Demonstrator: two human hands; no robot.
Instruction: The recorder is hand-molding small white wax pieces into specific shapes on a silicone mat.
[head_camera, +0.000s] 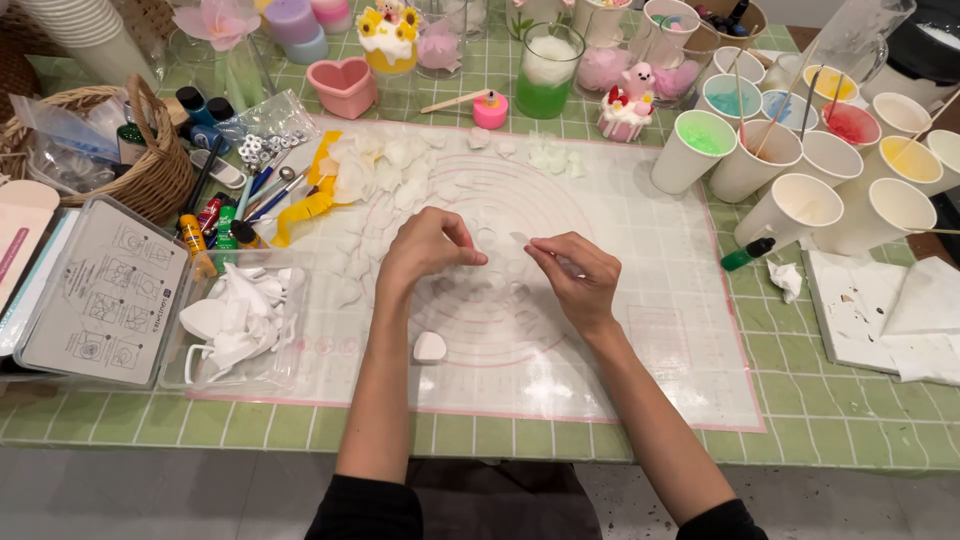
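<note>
Head view, looking down on a green checked tablecloth with a translucent work mat bearing pink circles spread across it. Left hand curled over the middle of the mat, fingertips pinched together on or just above a small white petal piece; whether actually gripped, hard to tell. Right hand just to the right, close to the left but not touching it, thumb and forefinger closed on a thin white petal whose tip pokes out toward the left hand. Scattered white petals on the far left part of the mat, beside a yellow strip. Small white heart-shaped lump on the near side of the mat, just by the left forearm. Clear tray of white moulded pieces at the mat's left edge, with a flat plastic box further left and a wicker basket beyond that. Cluster of paper cups with coloured liquids and stir sticks at far right. Pink heart-shaped dish and a glass of green and white along the far edge.
</note>
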